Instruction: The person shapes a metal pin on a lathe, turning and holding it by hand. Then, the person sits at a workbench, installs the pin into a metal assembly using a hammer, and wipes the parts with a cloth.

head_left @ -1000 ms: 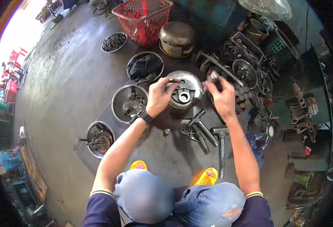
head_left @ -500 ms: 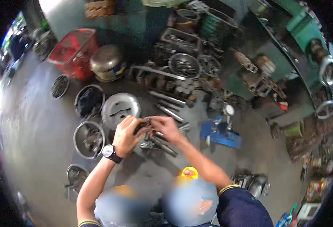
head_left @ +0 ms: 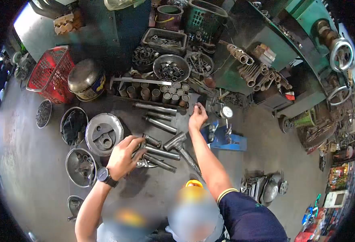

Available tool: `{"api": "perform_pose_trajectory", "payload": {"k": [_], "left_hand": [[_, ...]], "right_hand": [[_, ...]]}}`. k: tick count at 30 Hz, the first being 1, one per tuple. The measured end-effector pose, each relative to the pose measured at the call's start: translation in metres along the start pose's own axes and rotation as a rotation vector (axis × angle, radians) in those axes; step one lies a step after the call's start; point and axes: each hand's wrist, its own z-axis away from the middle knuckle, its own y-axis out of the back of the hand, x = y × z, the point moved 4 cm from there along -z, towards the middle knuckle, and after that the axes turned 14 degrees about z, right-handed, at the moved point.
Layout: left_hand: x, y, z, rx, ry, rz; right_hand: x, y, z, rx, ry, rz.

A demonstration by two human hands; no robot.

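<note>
My left hand (head_left: 125, 156), with a watch on the wrist, has its fingers curled round something small and dark that I cannot make out, just left of several metal rods (head_left: 161, 152). Beyond it lies a round metal pan (head_left: 89, 135) holding flat metal parts. Farther right, my right hand (head_left: 197, 117) is reached forward with fingers pinched, near a dial gauge (head_left: 227, 112) and a blue stand (head_left: 234, 142). What its fingertips hold is too small to name. A steel hammer-shaped tool (head_left: 175, 141) lies between my hands.
Bowls with parts (head_left: 80, 167) and a dark cloth (head_left: 74, 126) stand at the left. Behind are a red basket (head_left: 50, 74), a lidded pot (head_left: 86, 78), a caliper (head_left: 141, 80) over short cylinders, and a bowl of rings (head_left: 171, 68). Connecting rods (head_left: 258, 74) lie at the upper right.
The view has turned to the right. My hands came together over the rods, then parted; my right hand has moved forward and right towards the gauge, while my left stays near the rods.
</note>
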Motion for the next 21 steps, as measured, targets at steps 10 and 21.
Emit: {"api": "perform_pose_trajectory", "payload": {"k": [10, 21], "left_hand": [[0.002, 0.04, 0.043, 0.233, 0.142, 0.082], [-0.034, 0.076, 0.082, 0.641, 0.149, 0.135]], "right_hand": [[-0.002, -0.021, -0.008, -0.077, 0.103, 0.636], [-0.127, 0.004, 0.309, -1.471, 1.009, 0.244]]}}
